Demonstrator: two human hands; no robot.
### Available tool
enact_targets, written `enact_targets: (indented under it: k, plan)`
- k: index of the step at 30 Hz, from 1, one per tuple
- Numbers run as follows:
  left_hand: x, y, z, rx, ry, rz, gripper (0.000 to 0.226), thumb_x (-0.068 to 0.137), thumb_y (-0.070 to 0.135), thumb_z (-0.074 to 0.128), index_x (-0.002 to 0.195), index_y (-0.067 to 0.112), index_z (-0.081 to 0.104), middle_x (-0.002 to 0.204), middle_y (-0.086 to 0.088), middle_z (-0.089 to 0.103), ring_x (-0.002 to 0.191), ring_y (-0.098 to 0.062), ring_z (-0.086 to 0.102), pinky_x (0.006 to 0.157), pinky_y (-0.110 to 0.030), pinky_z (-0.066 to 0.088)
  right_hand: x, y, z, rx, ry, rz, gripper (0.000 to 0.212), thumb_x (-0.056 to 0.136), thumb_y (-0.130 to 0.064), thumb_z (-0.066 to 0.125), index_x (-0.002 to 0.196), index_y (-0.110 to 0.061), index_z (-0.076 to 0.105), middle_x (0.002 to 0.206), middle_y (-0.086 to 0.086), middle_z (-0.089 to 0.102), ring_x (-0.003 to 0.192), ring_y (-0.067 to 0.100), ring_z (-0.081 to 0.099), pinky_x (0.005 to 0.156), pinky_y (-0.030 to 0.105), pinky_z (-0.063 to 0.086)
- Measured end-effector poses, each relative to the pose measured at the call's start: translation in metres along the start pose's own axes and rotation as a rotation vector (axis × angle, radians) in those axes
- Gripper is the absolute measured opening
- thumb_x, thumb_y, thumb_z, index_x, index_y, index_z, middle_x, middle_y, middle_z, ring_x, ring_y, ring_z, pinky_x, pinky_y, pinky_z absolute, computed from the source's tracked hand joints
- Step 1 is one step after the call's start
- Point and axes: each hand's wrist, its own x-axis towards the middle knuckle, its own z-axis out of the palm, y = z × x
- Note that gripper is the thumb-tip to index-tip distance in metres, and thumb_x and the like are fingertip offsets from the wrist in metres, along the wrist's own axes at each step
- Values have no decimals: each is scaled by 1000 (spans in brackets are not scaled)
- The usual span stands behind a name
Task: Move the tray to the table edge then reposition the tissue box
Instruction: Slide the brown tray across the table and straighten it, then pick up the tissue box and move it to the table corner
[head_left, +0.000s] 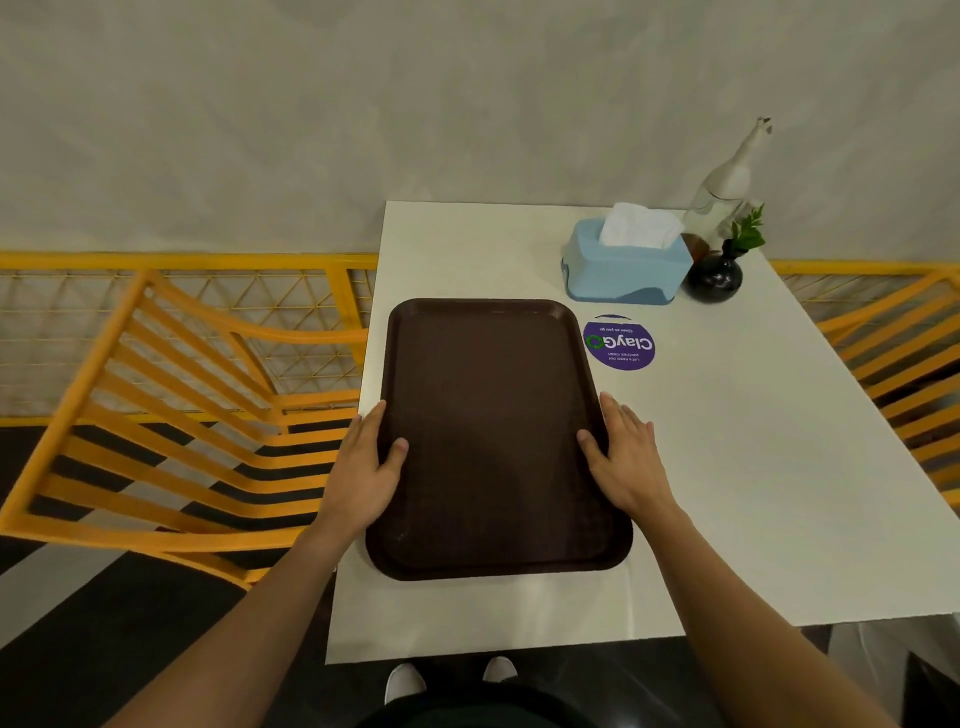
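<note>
The tray is gripped at its long sides by the left hand and right hand, with the tissue box well beyond the right hand on the worktop.

free: table right half | blocked: tissue box, vase

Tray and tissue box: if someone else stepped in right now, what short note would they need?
Left hand: gripping the tray's left rim, thumb on top.
Right hand: gripping the right rim the same way.
Brown tray: empty, flat on the white table, close to its left edge.
Blue tissue box: at the far side beside a dark vase and a glass bottle, untouched.
Done: tray grasped, seemingly at the edge.
Left: release the tray, reposition the tissue box.
</note>
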Motion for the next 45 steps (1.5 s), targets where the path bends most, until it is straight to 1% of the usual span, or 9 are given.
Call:
enact_targets:
  k: [6,11,21,28,32,36,39,42,45]
  plan:
    - [0,-3,-25,-18,-19,75,67,100,57,45,159,34,24,165,4,30,152,-21,28,120,-49,29,-25,9,-14,193,142,104,66,99,-62,43,153,-24,38,158,1,41,146,24,35,115,42,29]
    - [18,23,-24,72,54,194,52,101,39,54,150,25,45,161,0,35,147,-24,35,118,-44,34,-31,13,-27,171,156,137,57,99,-49,54,148,-21,46,154,2,47,141,24,42,112,37,31]
    - [90,169,64,-52,93,340,61,95,27,64,151,22,42,149,-2,47,136,-17,45,108,-25,30,75,40,-90,212,218,10,60,94,-43,68,146,-21,47,147,2,52,132,20,48,99,25,36]
    - [160,262,143,-55,85,302,78,90,36,71,156,21,32,152,-5,42,139,-20,43,105,-25,32,194,84,-132,276,236,-116,72,96,-42,63,157,-23,29,163,2,29,148,21,27,114,31,23]
    - [192,287,174,-66,128,280,92,83,37,79,156,27,24,148,-3,42,134,-18,45,97,-26,38,244,102,-139,345,199,-127,80,96,-43,64,159,-20,20,164,4,26,149,25,27,119,45,28]
    - [215,293,193,-72,135,158,116,76,41,86,161,23,10,159,-6,30,143,-26,37,108,-40,42,266,113,-128,422,162,-189,83,96,-42,64,159,-14,18,162,7,28,147,27,30,119,48,30]
    - [229,290,204,-81,118,109,126,71,43,89,162,19,5,161,-8,27,146,-27,32,113,-42,36,273,118,-119,509,163,-244,84,94,-38,69,159,-19,19,158,4,34,143,21,35,116,39,34]
    - [239,286,211,-143,109,99,128,68,41,92,162,20,8,157,-6,33,142,-23,36,108,-34,35,278,120,-112,600,153,-282,83,91,-32,73,157,-28,21,151,-2,41,137,14,42,106,13,35]
    - [245,285,217,-241,109,93,117,66,37,93,157,23,21,144,-1,48,131,-20,48,105,-36,45,277,125,-104,647,124,-279,89,92,-26,73,159,-29,15,154,-2,38,140,13,39,108,17,37]
